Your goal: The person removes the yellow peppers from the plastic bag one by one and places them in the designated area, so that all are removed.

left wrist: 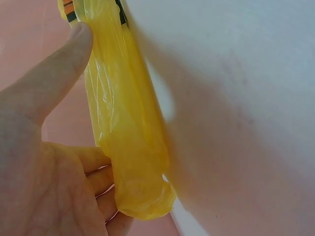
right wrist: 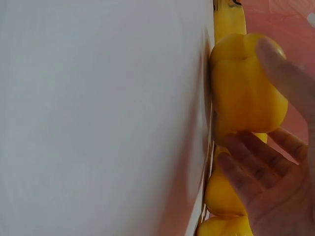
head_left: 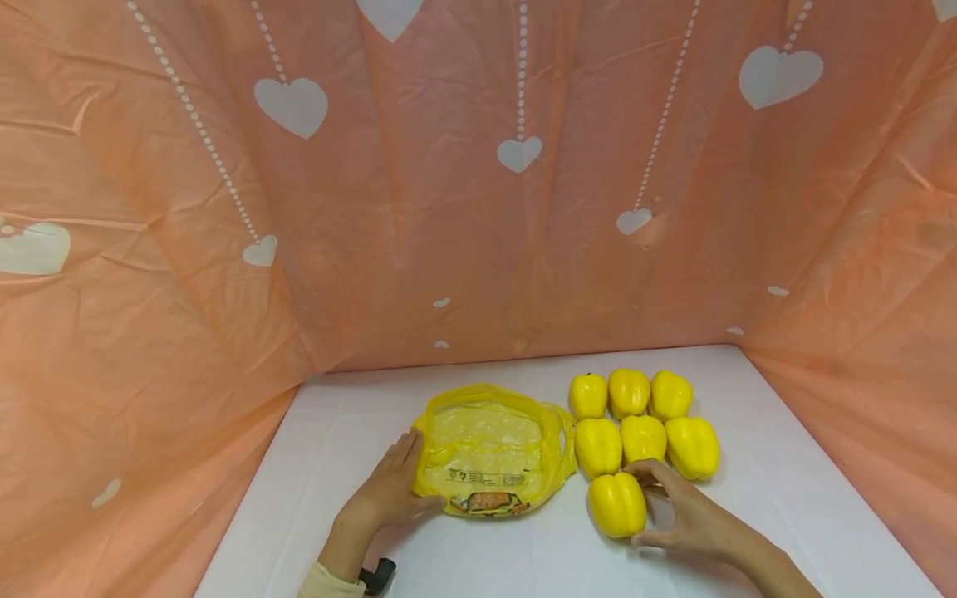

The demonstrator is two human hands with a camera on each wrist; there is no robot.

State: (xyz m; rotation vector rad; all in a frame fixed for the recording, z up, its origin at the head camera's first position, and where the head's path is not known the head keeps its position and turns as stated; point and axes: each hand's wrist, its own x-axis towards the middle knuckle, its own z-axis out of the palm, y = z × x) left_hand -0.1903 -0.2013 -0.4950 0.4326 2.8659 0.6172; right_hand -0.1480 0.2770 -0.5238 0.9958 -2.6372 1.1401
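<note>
A yellow plastic bag (head_left: 486, 448) with printing lies on the white table, its mouth spread wide. My left hand (head_left: 395, 482) rests against its left side; in the left wrist view the thumb (left wrist: 74, 46) touches the film and the other fingers reach behind it. To the right of the bag stand several yellow bell peppers (head_left: 598, 446). At the nearest bell pepper (head_left: 616, 505) my right hand (head_left: 684, 515) spreads thumb and fingers about its right side. In the right wrist view that pepper (right wrist: 246, 91) sits between thumb and fingertips, on the table; how firmly they touch is unclear.
The white table (head_left: 523, 556) ends at a peach curtain (head_left: 523, 274) with white hearts at the back and both sides. Two bell peppers (head_left: 691, 448) (head_left: 644, 438) stand just behind my right hand. A small black object (head_left: 379, 575) is by my left wrist.
</note>
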